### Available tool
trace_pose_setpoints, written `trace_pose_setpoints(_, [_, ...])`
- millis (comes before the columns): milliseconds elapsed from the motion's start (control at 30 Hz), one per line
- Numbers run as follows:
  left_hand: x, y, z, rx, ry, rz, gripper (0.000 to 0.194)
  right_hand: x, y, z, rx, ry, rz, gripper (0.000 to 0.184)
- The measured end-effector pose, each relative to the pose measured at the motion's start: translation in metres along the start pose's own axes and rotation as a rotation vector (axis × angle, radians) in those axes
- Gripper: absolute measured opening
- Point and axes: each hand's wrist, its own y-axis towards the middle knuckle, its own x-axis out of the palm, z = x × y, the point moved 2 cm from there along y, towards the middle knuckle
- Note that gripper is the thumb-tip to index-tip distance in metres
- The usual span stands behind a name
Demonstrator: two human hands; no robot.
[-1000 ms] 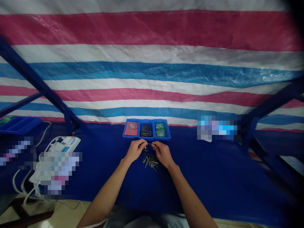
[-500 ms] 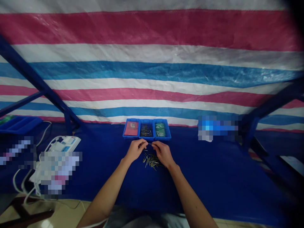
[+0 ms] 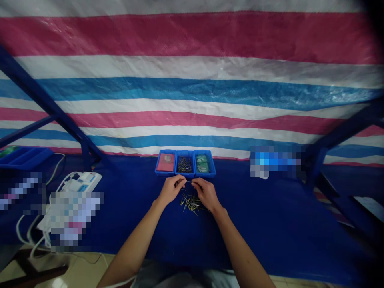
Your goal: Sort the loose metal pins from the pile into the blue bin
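My left hand (image 3: pixel 172 189) and my right hand (image 3: pixel 206 193) face each other over the table, fingertips pinched. Between them runs a thin metal pin (image 3: pixel 189 182), one end in each hand; its exact kind is too small to make out. Just below the fingers, a loose pile of thin brass-coloured and silvery pins (image 3: pixel 191 203) lies on the blue tabletop (image 3: pixel 177 236). Beyond my hands stand three joined blue bins: the left bin (image 3: pixel 165 173) has a pink-red piece, the middle bin (image 3: pixel 185 175) dark and brassy pins, the right bin (image 3: pixel 205 175) green and whitish pieces.
At the left lie a white power strip (image 3: pixel 93 182), cables (image 3: pixel 30 236) and blurred items. A blue tray (image 3: pixel 27 158) sits farther left. Blurred blue packaging (image 3: pixel 264 160) is at the back right. Blue frame bars (image 3: pixel 51 106) slope at both sides before a striped sheet (image 3: pixel 192 92).
Almost nothing differs. Both hands keep the same pinch on the pin, with only a very slight shift of the fingers.
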Motion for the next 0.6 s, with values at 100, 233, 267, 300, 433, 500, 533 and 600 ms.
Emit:
trace_pose_setpoints(100, [-0.0005,-0.0001,0.0002,0.001,-0.002,0.006,0.028,0.0007,0.0,0.0008,0.002,-0.006,-0.003,0.021])
trace_pose_setpoints(233, [-0.0011,-0.0006,0.0025,0.004,-0.011,-0.002,0.028,0.0014,-0.0002,0.0017,0.007,-0.022,0.001,0.02])
trace_pose_setpoints(267, [-0.0013,-0.0006,0.0031,0.004,-0.014,-0.004,0.028,0.0014,-0.0002,0.0018,0.007,-0.023,0.002,0.02])
trace_pose_setpoints(300, [-0.0013,-0.0007,0.0036,0.003,-0.016,-0.006,0.028,0.0016,-0.0001,0.0017,0.008,-0.023,0.0,0.02])
trace_pose_setpoints(433, [-0.0009,-0.0007,0.0043,0.003,-0.006,-0.014,0.028,0.0019,0.0003,0.0006,0.005,-0.013,-0.009,0.018])
trace_pose_setpoints(500, [-0.0005,-0.0007,0.0041,0.008,0.007,-0.015,0.028,0.002,0.0004,-0.0006,0.0,-0.01,-0.009,0.019])
trace_pose_setpoints(533, [-0.0003,-0.0007,0.004,0.01,0.014,-0.016,0.028,0.0019,0.0004,-0.0012,-0.002,-0.009,-0.009,0.02])
trace_pose_setpoints(600, [0.0001,-0.0006,0.004,0.014,0.026,-0.02,0.028,0.0018,0.0005,-0.0023,-0.004,-0.007,-0.01,0.02])
